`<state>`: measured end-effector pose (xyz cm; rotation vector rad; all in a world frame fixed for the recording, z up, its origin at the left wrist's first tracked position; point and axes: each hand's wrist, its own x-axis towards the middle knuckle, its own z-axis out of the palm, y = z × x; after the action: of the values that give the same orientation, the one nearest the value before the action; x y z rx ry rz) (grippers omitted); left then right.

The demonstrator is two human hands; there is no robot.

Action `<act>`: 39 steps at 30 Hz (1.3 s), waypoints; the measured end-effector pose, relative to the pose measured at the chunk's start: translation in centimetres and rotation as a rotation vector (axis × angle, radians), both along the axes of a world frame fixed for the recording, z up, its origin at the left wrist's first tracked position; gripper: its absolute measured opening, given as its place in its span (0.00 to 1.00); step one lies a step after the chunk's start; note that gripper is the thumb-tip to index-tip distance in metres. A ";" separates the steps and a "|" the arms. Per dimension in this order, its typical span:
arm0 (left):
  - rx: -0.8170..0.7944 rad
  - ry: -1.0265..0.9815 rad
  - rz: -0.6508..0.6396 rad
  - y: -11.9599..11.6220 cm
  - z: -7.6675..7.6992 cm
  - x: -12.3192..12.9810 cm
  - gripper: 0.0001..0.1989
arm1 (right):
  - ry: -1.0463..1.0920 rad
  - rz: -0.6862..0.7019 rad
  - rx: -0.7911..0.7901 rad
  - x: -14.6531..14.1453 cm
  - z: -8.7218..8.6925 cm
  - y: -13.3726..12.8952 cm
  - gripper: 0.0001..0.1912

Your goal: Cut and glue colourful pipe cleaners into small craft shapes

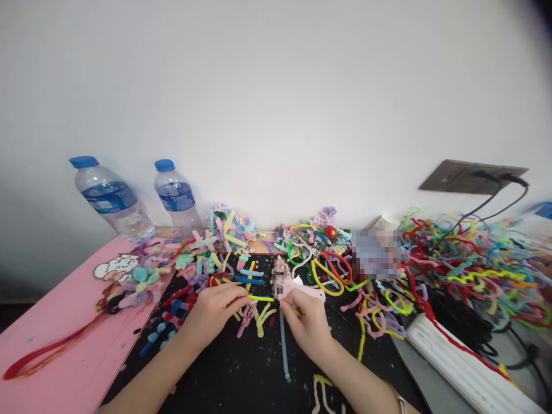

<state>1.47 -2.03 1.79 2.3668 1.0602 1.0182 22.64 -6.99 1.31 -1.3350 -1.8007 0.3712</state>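
Between my two hands a yellow-green fuzzy stem [261,298] runs level above the black mat [241,374]. My left hand [219,313] pinches its left end between thumb and fingers. At its right end my right hand [304,319] is closed, with fingertips together on the stem. Just behind my right hand lies a pale pink tool [313,292], perhaps a glue gun, partly hidden by the fingers. A grey-blue stick [284,345] with a green tip extends toward me below the right hand. Short pink and pale yellow stem pieces [261,317] lie between the hands.
Two water bottles [177,198] stand by the wall at the left, beyond a pink board [73,322]. Scissors with yellow handles [328,282] lie behind my right hand. Tangled colourful stems [483,276], a white power strip [466,362] and black cables [463,322] fill the right side.
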 end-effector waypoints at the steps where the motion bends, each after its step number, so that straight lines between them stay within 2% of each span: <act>1: -0.004 0.012 -0.018 0.0 0.1 0.0 0.11 | 0.002 -0.007 0.004 0.1 0.0 0.1 0.14; 7: 0.059 0.007 -0.123 0.4 -0.1 -0.5 0.12 | 0.013 -0.041 0.041 0.7 0.1 0.5 0.18; 10: 0.030 0.009 -0.136 0.6 -0.3 -0.7 0.13 | 0.007 -0.037 0.056 0.9 0.1 0.7 0.17; 18: -0.077 0.061 0.039 0.8 -0.6 -0.7 0.11 | 0.056 0.015 0.045 0.7 0.2 0.5 0.15; 26: -0.179 0.117 -0.084 0.6 0.6 -0.5 0.13 | 0.250 -0.059 -0.081 1.1 0.4 0.9 0.18; 28: -0.252 0.085 -0.078 0.4 0.9 -0.3 0.14 | 0.276 -0.061 -0.071 1.2 0.5 0.9 0.19; 30: -0.391 0.006 -0.082 0.3 1.0 -0.2 0.14 | 0.279 -0.056 -0.056 1.3 0.6 0.7 0.19; 34: -0.687 -0.249 -0.127 0.5 0.8 -0.2 0.16 | 0.236 0.002 -0.027 1.0 1.0 0.1 0.18; 39: -0.914 -0.542 -0.187 0.8 0.2 -0.4 0.16 | 0.200 0.120 0.002 0.6 1.3 -0.6 0.19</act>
<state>1.12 -1.28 2.03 1.3232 0.8145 0.7866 23.20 -7.61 2.59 -1.1482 -1.7157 0.5482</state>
